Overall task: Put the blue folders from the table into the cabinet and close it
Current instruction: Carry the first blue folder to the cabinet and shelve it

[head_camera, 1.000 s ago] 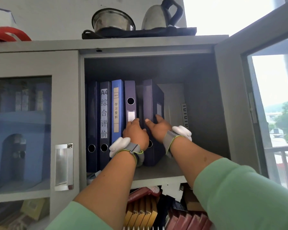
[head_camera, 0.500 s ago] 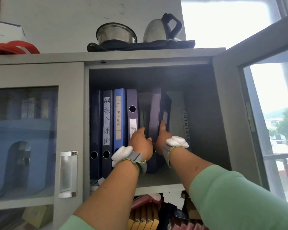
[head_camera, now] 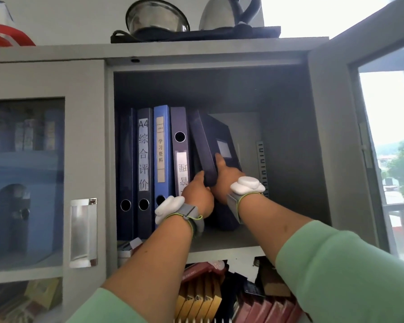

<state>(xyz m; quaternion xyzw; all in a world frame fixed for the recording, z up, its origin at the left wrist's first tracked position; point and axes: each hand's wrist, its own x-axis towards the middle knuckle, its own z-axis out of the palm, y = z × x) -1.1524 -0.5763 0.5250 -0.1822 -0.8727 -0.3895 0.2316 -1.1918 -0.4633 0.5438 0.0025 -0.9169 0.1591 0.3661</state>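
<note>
Several blue folders stand upright at the left of the open grey cabinet's upper shelf (head_camera: pixel 222 241). One more dark blue folder (head_camera: pixel 216 136) leans with its top toward them, at the right end of the row. My left hand (head_camera: pixel 198 194) presses on the left side of its spine. My right hand (head_camera: pixel 225 177) lies flat on its right cover, below a pale label window. Both hands hold this folder between them. Its lower end is hidden behind my wrists.
The right cabinet door (head_camera: pixel 364 113), glazed, stands open at the right. The left glass door (head_camera: pixel 42 173) is closed, with a metal handle (head_camera: pixel 83 231). A pot (head_camera: pixel 156 18) and kettle (head_camera: pixel 229 14) sit on top. Books fill the shelf below (head_camera: pixel 203 297).
The folder's top has tipped left toward the row. My right hand has slid up its right cover and my left hand now presses its spine.
</note>
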